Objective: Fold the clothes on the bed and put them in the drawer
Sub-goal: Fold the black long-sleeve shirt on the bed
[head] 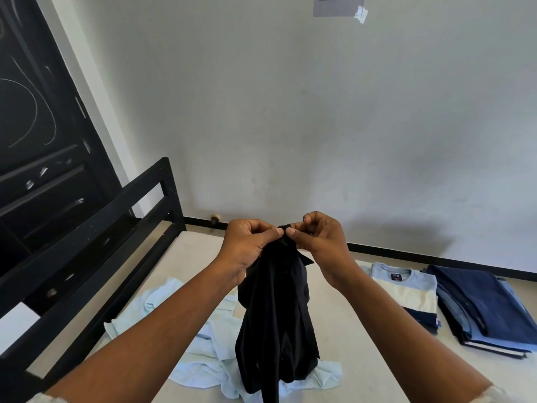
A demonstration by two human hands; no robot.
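Pinching the top of the black shirt (276, 315) with both hands, in the middle of the frame. Left grip (250, 245) clamped on the cloth between thumb and fingers; right grip (319, 242) clamped on the same bit just beside it, with thumbs almost touching. Held up high to let the rest hang straight down, probably to shake out creases and find the collar or a shoulder before folding. Hanging over a pale blue shirt (162, 315), crumpled on the bed (348, 344) in the lower middle of the frame; cannot tell whether touching it. Left loose there, most likely waiting its turn. Folded flat at the right of the frame: a striped top (406, 289) and, just beside it, a stack of dark blue clothes (479, 301). Set off to the side, seemingly to keep the middle of the bed free for folding. Nothing put in a drawer yet, judging from this. At the left of the frame, a black bed rail (116, 228) and behind it a dark cupboard (43, 184); no telling whether with the drawer or not. Next, likely: slide the grips apart along the edge to spread the shirt wide, then lay it flat.
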